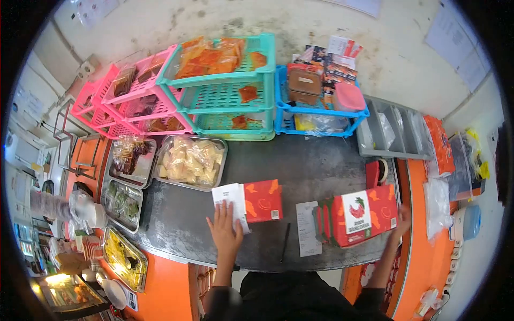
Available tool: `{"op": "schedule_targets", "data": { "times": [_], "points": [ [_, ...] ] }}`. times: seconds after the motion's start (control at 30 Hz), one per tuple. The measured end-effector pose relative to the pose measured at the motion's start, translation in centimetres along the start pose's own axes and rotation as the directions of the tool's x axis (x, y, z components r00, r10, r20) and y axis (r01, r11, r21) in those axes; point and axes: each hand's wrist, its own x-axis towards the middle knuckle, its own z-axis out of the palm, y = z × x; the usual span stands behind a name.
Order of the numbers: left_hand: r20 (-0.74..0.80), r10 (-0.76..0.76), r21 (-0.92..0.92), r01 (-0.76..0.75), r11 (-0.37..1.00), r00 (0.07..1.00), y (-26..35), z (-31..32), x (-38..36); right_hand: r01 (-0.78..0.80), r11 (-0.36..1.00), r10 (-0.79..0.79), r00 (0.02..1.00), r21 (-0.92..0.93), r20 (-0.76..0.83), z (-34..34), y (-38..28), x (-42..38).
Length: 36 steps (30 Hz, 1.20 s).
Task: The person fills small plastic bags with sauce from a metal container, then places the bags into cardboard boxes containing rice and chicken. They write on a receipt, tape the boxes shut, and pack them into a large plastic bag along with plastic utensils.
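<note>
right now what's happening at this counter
A person stands at a dark counter. Their left hand lies flat on a white slip tucked against a small red box. Their right hand grips the side of a bigger red box. Another white receipt and a dark pen lie between the two boxes. Trays of packets and coloured racks line the back.

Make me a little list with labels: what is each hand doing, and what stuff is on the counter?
left hand: flat on the white paper beside the small red box
right hand: touching the side of the big red box
between the boxes: receipt and a dark pen
trays: pale packets, greens
back: pink rack, teal rack, blue rack
</note>
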Motion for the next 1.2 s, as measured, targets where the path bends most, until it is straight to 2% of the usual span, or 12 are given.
{"op": "schedule_targets", "data": {
  "times": [0.07, 0.13, 0.2, 0.33, 0.43, 0.63, 0.73, 0.83, 0.9, 1.07, 1.13, 1.2],
  "points": [
    [0.074, 0.052, -0.053, -0.049, 0.997, 0.996, -0.6, -0.5, 0.2, 0.169, 0.887, -0.176, 0.984, -0.429, 0.025, 9.2, -25.9, 2.3],
    [0.089, 0.069, -0.079, -0.062, 0.995, 0.994, -1.2, -0.6, 0.5, 0.227, 0.945, -0.124, 0.915, -0.236, 0.384, 16.1, -38.9, 2.4],
    [0.102, 0.075, -0.17, -0.057, 0.984, 0.992, -1.5, -0.5, 0.6, 0.611, 0.791, -0.377, 0.45, 0.029, 0.81, 22.3, -43.1, 1.6],
    [0.104, 0.074, -0.19, -0.053, 0.98, 0.992, -1.8, -0.2, 0.4, 0.444, 0.795, -0.341, -0.239, 0.414, 0.909, 37.3, -41.8, -6.0],
    [0.083, 0.063, -0.162, -0.049, 0.986, 0.995, -1.6, -0.4, 0.5, 0.352, 0.779, -0.404, -0.353, 0.52, 0.844, 45.1, -37.5, -10.2],
    [0.076, 0.07, -0.128, -0.06, 0.99, 0.995, -1.9, 0.3, 0.2, 0.134, 0.99, 0.135, -0.77, -0.049, 0.623, 51.3, -30.9, -11.8],
    [0.068, 0.082, -0.175, -0.069, 0.982, 0.994, -1.6, 0.2, 0.1, 0.422, 0.843, 0.534, -0.737, -0.334, 0.416, 50.9, -29.2, -10.3],
    [0.138, -0.009, -0.113, 0.025, 0.993, 0.99, -0.5, -1.6, 0.6, 0.636, 0.55, 0.186, -0.725, 0.541, 0.663, 52.0, -27.9, -8.9],
    [0.167, -0.045, -0.062, 0.056, 0.996, 0.985, 0.4, -2.4, 1.0, 0.712, 0.522, 0.079, -0.588, 0.469, 0.805, 46.5, -36.8, -4.6],
    [-0.21, -0.042, -0.17, 0.006, 0.985, 0.977, 1.4, -0.5, -0.9, 0.745, 0.663, -0.195, 0.075, 0.075, 0.978, 20.6, -48.6, 7.4],
    [-0.628, 0.098, -0.122, -0.222, 0.967, 0.772, 8.6, -2.4, -1.5, 0.635, 0.747, -0.128, 0.426, -0.195, 0.896, 9.5, -45.7, 11.4],
    [-0.583, -0.168, -0.413, -0.111, 0.904, 0.795, 12.6, 0.6, -6.7, 0.548, 0.679, -0.017, 0.677, -0.488, 0.736, -0.7, -36.3, 15.1]
  ]
}}
